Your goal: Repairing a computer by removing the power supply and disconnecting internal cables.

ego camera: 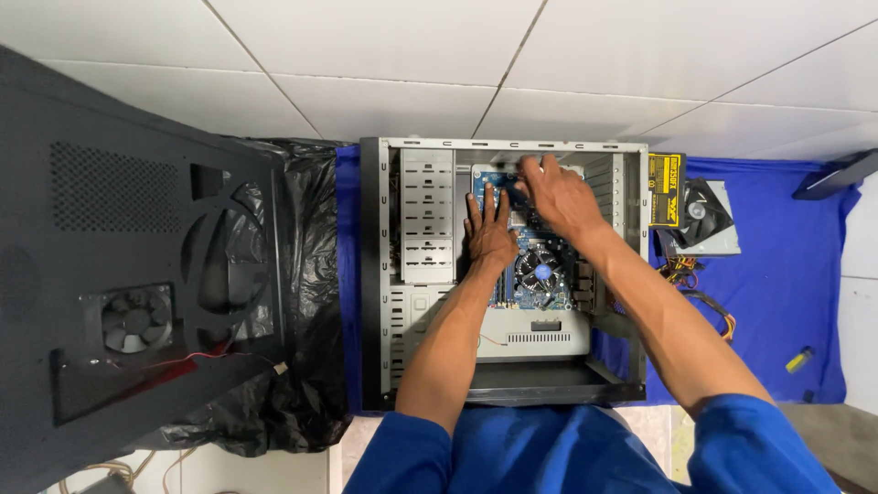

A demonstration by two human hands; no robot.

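Inside the open case (370,274), both hands' (489,229) spread grips press the motherboard (540,240).

An open grey metal computer case (430,302) lies on its side, its side panel off and its inside facing up. Inside it, towards the far end, a blue motherboard (512,279) lies flat against the case's floor panel. A round black cooler fan with a blue hub (541,271) sits on the board near the middle of the case. Perforated grey drive bays (427,215) fill the case's left part, beside the board.
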